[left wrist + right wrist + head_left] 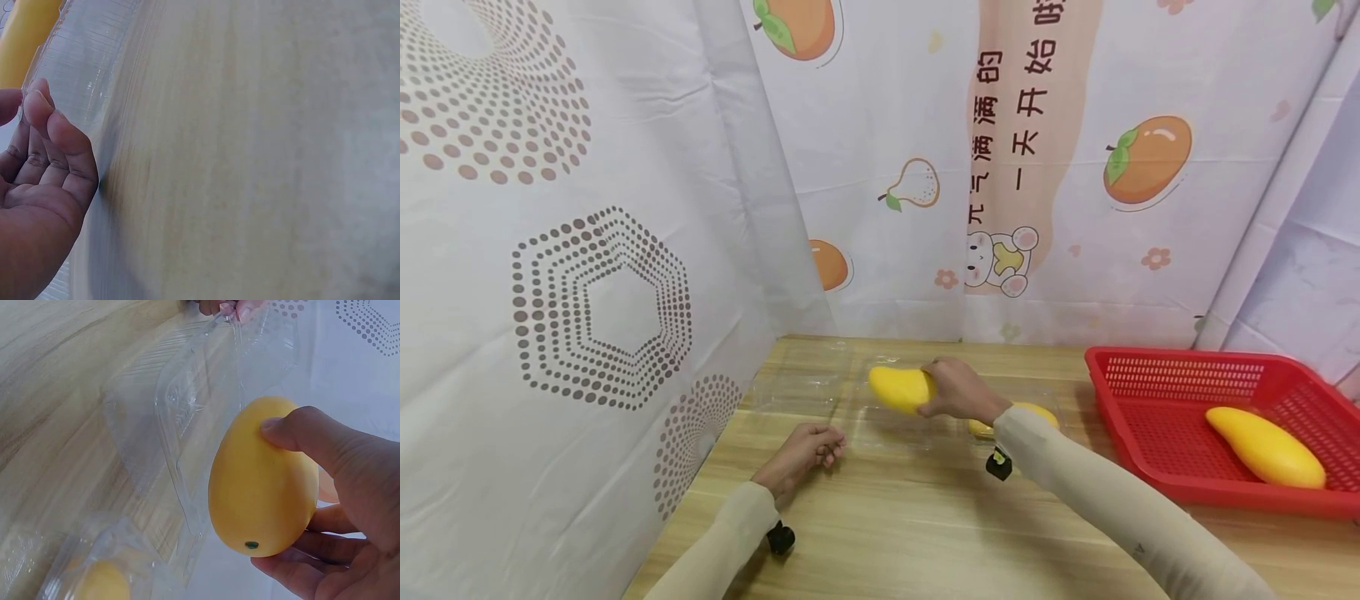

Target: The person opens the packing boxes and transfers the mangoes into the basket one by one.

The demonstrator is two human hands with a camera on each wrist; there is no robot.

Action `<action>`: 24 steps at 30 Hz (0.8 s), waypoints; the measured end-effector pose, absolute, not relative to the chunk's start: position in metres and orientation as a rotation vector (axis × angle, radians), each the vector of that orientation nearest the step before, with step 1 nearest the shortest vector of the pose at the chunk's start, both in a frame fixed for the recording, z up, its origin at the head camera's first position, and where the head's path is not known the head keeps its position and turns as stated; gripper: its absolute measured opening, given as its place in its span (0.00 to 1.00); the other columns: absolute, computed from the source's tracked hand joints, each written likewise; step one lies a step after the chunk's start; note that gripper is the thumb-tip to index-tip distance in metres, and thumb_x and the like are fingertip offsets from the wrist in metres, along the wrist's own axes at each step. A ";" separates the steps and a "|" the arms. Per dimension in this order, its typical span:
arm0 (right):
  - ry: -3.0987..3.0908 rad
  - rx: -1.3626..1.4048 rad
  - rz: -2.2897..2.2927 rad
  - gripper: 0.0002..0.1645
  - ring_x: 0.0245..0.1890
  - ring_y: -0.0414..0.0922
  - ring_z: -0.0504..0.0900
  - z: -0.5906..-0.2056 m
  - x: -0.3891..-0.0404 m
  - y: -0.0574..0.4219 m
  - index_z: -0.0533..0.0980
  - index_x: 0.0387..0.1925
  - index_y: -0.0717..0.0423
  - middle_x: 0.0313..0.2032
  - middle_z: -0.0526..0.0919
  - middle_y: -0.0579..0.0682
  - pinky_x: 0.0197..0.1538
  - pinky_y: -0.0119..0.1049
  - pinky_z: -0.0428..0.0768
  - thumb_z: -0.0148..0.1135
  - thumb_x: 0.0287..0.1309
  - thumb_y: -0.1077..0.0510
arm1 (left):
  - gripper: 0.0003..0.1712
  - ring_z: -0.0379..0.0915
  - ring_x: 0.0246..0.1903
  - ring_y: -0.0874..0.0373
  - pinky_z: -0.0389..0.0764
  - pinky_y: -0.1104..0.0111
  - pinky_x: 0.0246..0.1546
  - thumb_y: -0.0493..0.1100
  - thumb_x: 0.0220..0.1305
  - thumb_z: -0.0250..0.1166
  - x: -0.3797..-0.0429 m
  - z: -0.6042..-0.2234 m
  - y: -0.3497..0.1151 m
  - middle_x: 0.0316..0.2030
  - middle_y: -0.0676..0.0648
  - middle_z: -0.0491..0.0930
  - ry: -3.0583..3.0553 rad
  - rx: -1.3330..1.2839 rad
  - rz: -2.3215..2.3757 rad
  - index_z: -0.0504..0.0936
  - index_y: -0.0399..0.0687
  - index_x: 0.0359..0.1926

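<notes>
My right hand [958, 390] grips a yellow mango [897, 388] by one end, above a clear plastic container [887, 435] in the middle of the table. In the right wrist view the thumb lies on the mango's top and the fingers curl beneath it; a small dark stem mark shows. At the container's near left corner, my left hand [805, 457] pinches the thin plastic rim between thumb and fingertips, the other fingers curled. To the right, partly behind the right sleeve, another clear container holds a yellow mango [1036, 412].
At the right stands a red plastic basket [1195, 492] with one mango [1270, 450] inside. Another clear container [797, 387] lies at the back left. Printed curtains [880, 275] border the wooden table [910, 525] at the back and left.
</notes>
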State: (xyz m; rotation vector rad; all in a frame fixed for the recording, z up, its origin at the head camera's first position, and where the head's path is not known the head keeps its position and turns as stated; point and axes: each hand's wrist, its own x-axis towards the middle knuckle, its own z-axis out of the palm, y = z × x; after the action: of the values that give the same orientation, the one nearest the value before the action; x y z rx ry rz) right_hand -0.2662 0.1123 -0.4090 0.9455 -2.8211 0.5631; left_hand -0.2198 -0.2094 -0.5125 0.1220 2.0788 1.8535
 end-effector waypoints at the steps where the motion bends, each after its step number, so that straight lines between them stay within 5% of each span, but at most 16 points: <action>1: -2.820 0.945 0.560 0.38 0.33 0.44 0.75 -0.409 -0.267 0.113 0.81 0.52 0.67 0.36 0.83 0.51 0.36 0.37 0.76 0.83 0.43 0.48 | 0.19 0.75 0.32 0.59 0.79 0.71 0.33 0.42 0.76 0.60 -0.220 -0.513 -0.209 0.37 0.41 0.82 2.079 0.122 1.852 0.80 0.24 0.49; 24: -2.833 0.887 0.590 0.36 0.33 0.46 0.76 -0.399 -0.270 0.134 0.81 0.50 0.67 0.37 0.84 0.52 0.37 0.39 0.77 0.83 0.44 0.48 | 0.18 0.75 0.31 0.60 0.79 0.72 0.33 0.42 0.75 0.60 -0.221 -0.514 -0.209 0.35 0.43 0.82 2.070 0.116 1.855 0.81 0.25 0.47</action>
State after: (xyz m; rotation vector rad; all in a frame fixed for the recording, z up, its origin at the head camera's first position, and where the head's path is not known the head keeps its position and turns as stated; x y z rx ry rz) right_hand -0.2704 0.1344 -0.3993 0.8868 -2.8331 0.5897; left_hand -0.2207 -0.2092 -0.5141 0.1155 2.0702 1.8553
